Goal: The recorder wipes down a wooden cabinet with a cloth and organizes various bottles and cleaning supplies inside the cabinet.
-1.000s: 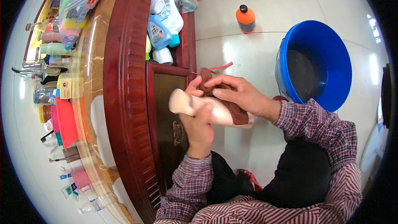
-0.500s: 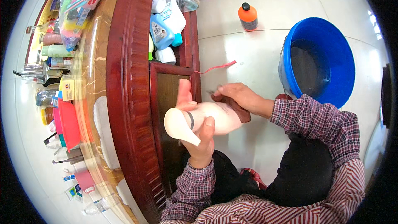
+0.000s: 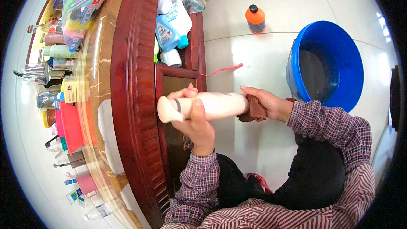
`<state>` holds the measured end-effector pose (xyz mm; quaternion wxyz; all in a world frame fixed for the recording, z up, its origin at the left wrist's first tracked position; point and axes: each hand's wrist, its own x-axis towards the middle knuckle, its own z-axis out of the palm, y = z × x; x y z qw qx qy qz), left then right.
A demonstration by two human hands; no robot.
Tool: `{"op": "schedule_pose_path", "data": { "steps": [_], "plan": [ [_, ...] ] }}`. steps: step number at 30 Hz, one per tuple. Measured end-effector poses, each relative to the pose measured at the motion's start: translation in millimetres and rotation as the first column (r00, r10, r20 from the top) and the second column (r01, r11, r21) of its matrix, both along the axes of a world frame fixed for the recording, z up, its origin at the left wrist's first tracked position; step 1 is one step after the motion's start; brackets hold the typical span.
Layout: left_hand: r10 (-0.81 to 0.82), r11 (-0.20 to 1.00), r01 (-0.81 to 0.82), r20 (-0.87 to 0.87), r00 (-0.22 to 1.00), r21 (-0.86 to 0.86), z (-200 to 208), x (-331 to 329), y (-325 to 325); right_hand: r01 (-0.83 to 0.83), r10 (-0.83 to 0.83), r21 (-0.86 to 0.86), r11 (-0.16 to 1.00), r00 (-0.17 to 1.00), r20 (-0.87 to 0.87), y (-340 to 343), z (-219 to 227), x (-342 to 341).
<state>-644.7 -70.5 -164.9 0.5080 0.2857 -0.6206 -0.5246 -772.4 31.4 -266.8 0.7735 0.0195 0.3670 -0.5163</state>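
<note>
A cream-coloured pump bottle (image 3: 220,105) lies nearly level in front of me, its broad pump head (image 3: 166,109) to the left. Around its neck, by a dark ring, my left hand (image 3: 196,121) is closed, thumb on the near side. My right hand (image 3: 271,105) grips a brown cloth (image 3: 255,109) and presses it against the bottle's base at the right end. Part of the cloth is hidden under that hand.
A blue bucket (image 3: 354,63) stands at the right, with an orange bottle (image 3: 255,19) beyond it. Left is a dark red wooden cabinet (image 3: 131,68); its open compartment holds a blue bottle (image 3: 167,34) and others. A red strip (image 3: 224,69) lies on the floor.
The pump bottle has turned to lie more level and shifted slightly left. My right hand and the cloth have moved from its side to its base.
</note>
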Motion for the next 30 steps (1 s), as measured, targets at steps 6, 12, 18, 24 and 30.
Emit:
{"op": "schedule_pose_path", "data": {
  "steps": [6, 12, 18, 24, 30],
  "plan": [
    [0.141, 0.961, -0.126, -0.047, 0.989, 0.246, -12, -35, -39, -0.092, -0.397, -0.483, 0.871, 0.448, -0.801, -4, -7, -10],
    [0.035, 0.945, -0.045, 0.034, 0.999, 0.325, -33, -91, -79, -0.252, -0.008, 0.009, 0.968, -0.065, -0.998, -30, 27, -29],
    [0.006, 0.897, -0.115, 0.249, 0.969, 0.427, -48, -100, -139, -0.377, 0.074, 0.095, 0.921, -0.071, -0.995, -80, 11, -38],
    [0.042, 0.979, -0.096, 0.284, 0.958, 0.179, -44, -86, -90, -0.332, -0.061, -0.087, 0.939, 0.088, -0.994, -110, -10, -54],
    [-0.082, 0.984, -0.003, 0.474, 0.877, 0.176, -83, -13, -17, -0.438, 0.002, -0.107, 0.893, 0.242, -0.97, -163, 16, -77]
  ]
}}
